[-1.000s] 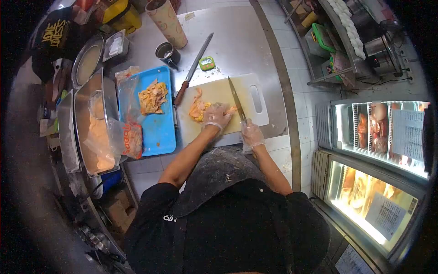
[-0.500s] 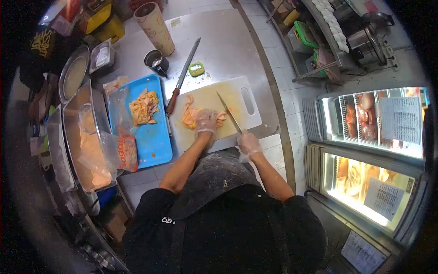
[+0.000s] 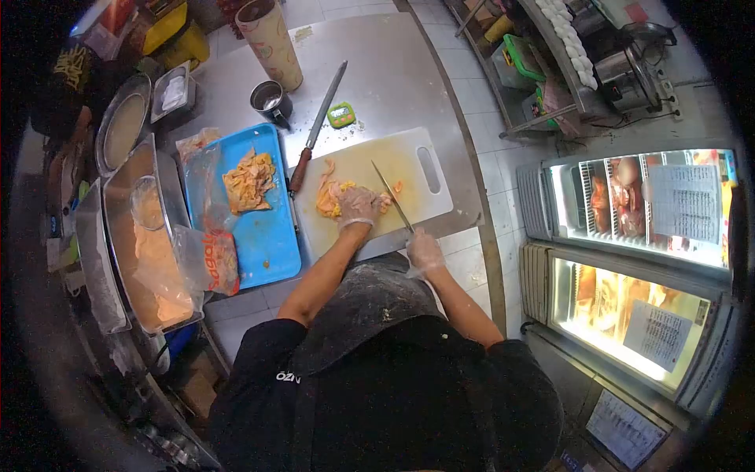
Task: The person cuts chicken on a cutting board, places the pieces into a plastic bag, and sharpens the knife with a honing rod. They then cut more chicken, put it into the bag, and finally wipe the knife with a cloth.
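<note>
In a clear glove, my left hand (image 3: 359,205) presses on the raw chicken (image 3: 329,197) lying on the white cutting board (image 3: 432,206). My right hand (image 3: 425,250), also gloved, is closed around the handle of a knife (image 3: 391,193). The blade points away from me over the board, just right of the chicken, and a small piece of meat lies beside it. Left of the board, a blue tray (image 3: 267,248) holds more chicken (image 3: 250,182). A sharpening steel (image 3: 321,114) with a brown handle lies between tray and board.
A green timer (image 3: 341,116), a metal mug (image 3: 269,100) and a tall patterned cylinder (image 3: 271,47) stand on the steel table (image 3: 377,55). Breading fills a metal pan (image 3: 161,259) at left. Another person (image 3: 71,79) is at the far left. Lit fridges (image 3: 629,315) stand at right.
The knife and my right hand have shifted slightly left relative to the board. My left hand remains on the chicken. The camera view has moved a little.
</note>
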### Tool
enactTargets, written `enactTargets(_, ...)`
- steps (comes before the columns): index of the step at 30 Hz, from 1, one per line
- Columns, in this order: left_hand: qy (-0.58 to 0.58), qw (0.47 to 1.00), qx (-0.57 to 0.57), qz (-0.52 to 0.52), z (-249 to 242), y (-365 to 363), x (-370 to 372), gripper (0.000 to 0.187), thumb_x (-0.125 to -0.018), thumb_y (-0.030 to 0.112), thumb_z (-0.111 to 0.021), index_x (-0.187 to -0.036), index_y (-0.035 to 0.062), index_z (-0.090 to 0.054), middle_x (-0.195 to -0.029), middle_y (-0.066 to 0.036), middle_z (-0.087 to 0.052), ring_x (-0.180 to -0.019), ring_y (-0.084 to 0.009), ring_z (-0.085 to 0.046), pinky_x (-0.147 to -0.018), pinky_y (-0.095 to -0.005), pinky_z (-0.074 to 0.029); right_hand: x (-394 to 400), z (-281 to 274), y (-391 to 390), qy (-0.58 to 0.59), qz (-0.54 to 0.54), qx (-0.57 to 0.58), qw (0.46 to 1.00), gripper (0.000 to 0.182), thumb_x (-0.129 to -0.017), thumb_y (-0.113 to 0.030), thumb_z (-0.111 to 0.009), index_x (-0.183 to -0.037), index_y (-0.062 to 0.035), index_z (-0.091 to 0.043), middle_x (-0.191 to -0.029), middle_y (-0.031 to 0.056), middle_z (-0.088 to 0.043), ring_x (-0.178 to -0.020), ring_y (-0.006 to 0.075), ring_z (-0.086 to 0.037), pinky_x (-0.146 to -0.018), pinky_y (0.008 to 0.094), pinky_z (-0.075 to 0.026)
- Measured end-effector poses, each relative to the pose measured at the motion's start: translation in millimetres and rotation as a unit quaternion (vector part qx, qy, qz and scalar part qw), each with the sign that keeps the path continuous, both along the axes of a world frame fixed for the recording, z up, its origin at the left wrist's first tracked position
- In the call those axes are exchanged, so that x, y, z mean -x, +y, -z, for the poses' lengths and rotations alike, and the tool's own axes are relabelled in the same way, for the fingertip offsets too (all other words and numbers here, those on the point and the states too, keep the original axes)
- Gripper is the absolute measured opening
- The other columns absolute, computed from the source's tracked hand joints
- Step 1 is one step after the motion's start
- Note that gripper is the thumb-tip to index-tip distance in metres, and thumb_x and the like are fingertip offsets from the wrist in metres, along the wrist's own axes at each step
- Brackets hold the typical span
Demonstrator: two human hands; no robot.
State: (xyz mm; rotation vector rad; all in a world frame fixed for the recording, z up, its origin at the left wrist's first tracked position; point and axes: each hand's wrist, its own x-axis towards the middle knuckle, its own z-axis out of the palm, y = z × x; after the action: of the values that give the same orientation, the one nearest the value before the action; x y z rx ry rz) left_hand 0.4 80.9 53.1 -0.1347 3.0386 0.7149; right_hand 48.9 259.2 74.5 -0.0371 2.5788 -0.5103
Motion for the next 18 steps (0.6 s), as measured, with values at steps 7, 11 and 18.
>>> enactTargets(7,-0.058,0.997,0.038,0.022,-24,-16,-4,0.020,-0.073,0.033,-0.057,-0.081,0.0170,-0.067,-0.084,-0.008,-0.060,-0.088,-0.0290,-0.052,-0.080,-0.0445,-0.037,43,-11,-41,0.061,0.033,0.064,0.996,0.026,-0.084,-0.021,-0.044,-0.093,0.0036,-0.045,-0.076,0.0304,-0.057,-0.075,0.0433,-0.058,-0.066,0.0514,-0.046)
enactTargets(11,-0.030,0.998,0.044,0.034,-6,-21,-9,0.017,-0.070,0.032,-0.060,-0.077,0.0176,-0.067,-0.085,-0.007,-0.059,-0.089,-0.0306,-0.051,-0.079,-0.0473,-0.035,0,19,-26,0.050,0.022,0.048,0.997,0.019,-0.080,-0.012,-0.045,-0.092,0.0029,-0.043,-0.075,0.0302,-0.057,-0.074,0.0438,-0.058,-0.066,0.0503,-0.046)
enactTargets(18,-0.119,0.990,0.071,0.035,-13,-19,-10,0.017,-0.070,0.030,-0.061,-0.077,0.0167,-0.068,-0.085,-0.011,-0.059,-0.090,-0.0329,-0.051,-0.082,-0.0471,-0.034,27,49,-41,0.128,-0.030,0.035,0.991,0.018,-0.078,-0.011,-0.044,-0.085,0.0043,-0.052,-0.073,0.0240,-0.057,-0.068,0.0408,-0.058,-0.062,0.0489,-0.046)
